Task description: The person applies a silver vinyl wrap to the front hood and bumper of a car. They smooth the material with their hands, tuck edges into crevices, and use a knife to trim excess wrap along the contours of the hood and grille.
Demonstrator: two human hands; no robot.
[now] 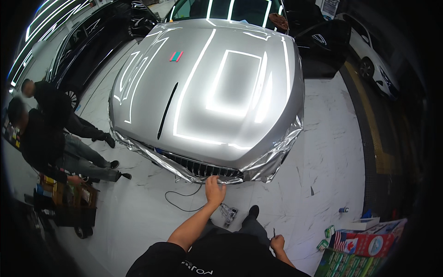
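A silver-grey car hood (203,92) lies before me, covered by a glossy film whose loose, crinkled edge (277,157) hangs around the front. My left hand (214,191) is raised at the film's lower edge by the dark grille (198,167). Its fingers point up and the thumb stands apart; whether they touch the film I cannot tell. Low at my right side, my right hand (277,243) is closed around a thin, dark, pen-like tool (274,232). A long black strip (167,111) and a small red-and-green piece (176,56) rest on the hood.
Two people in dark clothes (46,134) stand at the left near a loaded cart (74,198). A cable (182,210) loops over the floor below the bumper. Printed boxes (369,244) and a small can (344,210) are at lower right. An open black door (323,48) juts out.
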